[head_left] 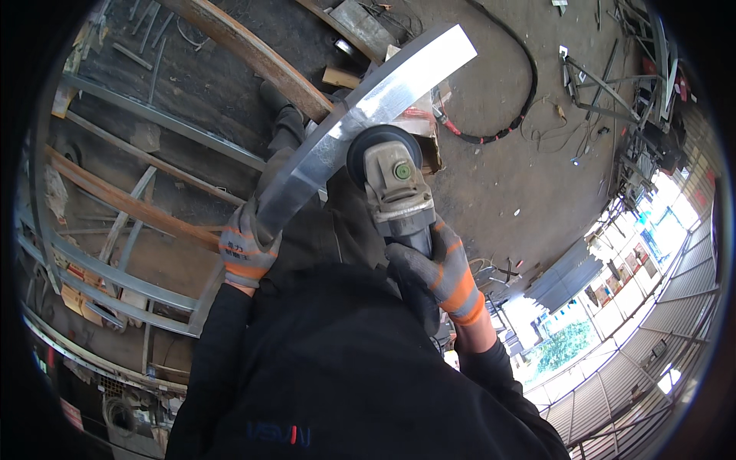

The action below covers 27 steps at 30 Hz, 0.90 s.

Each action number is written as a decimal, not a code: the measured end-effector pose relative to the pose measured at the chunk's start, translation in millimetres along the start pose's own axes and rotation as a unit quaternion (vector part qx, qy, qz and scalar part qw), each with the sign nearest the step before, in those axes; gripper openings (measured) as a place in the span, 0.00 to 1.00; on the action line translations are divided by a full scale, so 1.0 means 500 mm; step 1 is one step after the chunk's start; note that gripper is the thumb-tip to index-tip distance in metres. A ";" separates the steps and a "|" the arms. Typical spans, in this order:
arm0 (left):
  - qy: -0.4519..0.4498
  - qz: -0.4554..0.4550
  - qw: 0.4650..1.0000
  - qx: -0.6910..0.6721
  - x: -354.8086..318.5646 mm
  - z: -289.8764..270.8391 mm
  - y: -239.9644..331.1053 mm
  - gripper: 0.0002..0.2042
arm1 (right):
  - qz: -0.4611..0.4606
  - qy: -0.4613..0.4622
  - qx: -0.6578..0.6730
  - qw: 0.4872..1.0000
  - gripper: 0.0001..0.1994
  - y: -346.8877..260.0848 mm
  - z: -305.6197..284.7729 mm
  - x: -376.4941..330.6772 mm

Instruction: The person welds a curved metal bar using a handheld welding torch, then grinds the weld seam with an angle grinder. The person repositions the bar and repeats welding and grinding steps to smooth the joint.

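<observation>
A shiny, slightly curved metal bar [343,142] slants from the lower left up toward the far right. My gloved left hand [249,247] is closed around its near end. With my gloved right hand [443,274] I grip the dark body of an angle grinder [397,184], its grey gear head pointing away from me. The grinder's round black disc [357,157] overlaps the bar's right edge in view; whether they touch I cannot tell. Both gloves are grey with orange bands. My palms and some fingers are hidden.
A rusty beam [257,55] runs behind the metal bar at the upper left. Long steel rails [165,119] and curved frames lie at the left. A cardboard box [431,149] stands beyond the grinder. One thick black cable [530,77] loops over the floor; metal frames [613,96] sit far right.
</observation>
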<state>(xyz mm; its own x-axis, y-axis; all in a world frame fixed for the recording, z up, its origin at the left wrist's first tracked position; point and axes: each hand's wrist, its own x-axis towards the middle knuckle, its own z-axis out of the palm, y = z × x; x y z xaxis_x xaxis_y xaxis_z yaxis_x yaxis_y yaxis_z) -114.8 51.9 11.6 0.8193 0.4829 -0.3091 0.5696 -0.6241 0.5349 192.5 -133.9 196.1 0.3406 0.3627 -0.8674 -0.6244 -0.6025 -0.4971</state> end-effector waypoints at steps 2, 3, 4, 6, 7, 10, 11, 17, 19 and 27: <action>-0.002 0.006 1.000 -0.006 0.001 0.000 0.000 0.42 | 0.004 0.000 0.004 1.000 0.36 0.001 0.001 -0.001; -0.002 0.008 1.000 -0.003 0.001 0.001 0.000 0.42 | 0.018 0.004 0.001 1.000 0.36 0.002 0.000 -0.001; -0.001 0.005 1.000 -0.002 0.001 0.000 0.000 0.42 | 0.031 0.005 0.001 1.000 0.36 0.003 0.000 -0.003; 0.008 0.012 1.000 0.001 0.002 -0.001 0.001 0.42 | 0.019 0.010 -0.006 1.000 0.37 0.005 0.000 -0.005; 0.014 0.012 1.000 -0.002 0.002 -0.002 0.001 0.42 | 0.010 0.009 -0.008 1.000 0.37 0.007 0.000 -0.004; 0.013 0.005 1.000 -0.017 0.003 -0.002 0.002 0.42 | -0.007 0.001 -0.009 1.000 0.36 0.014 0.002 -0.004; -0.002 -0.002 1.000 -0.016 0.003 -0.002 0.003 0.42 | 0.016 0.005 -0.030 0.999 0.35 0.016 0.003 -0.005; -0.002 -0.001 1.000 -0.017 0.007 -0.004 0.005 0.42 | -0.009 0.012 -0.032 0.999 0.32 0.009 0.002 -0.003; 0.002 -0.006 1.000 -0.021 0.006 -0.004 0.006 0.42 | 0.017 0.009 -0.030 0.999 0.32 0.006 0.002 -0.004; -0.006 -0.015 1.000 -0.021 0.006 -0.002 0.009 0.41 | 0.029 0.008 -0.018 0.999 0.35 0.012 -0.003 -0.006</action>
<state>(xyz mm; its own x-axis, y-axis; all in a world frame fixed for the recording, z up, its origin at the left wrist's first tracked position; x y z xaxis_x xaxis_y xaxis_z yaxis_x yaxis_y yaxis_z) -110.1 51.2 14.0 0.8027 0.4938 -0.3343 0.5909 -0.5833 0.5573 188.8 -139.6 195.5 0.3171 0.3150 -0.8946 -0.6173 -0.6475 -0.4468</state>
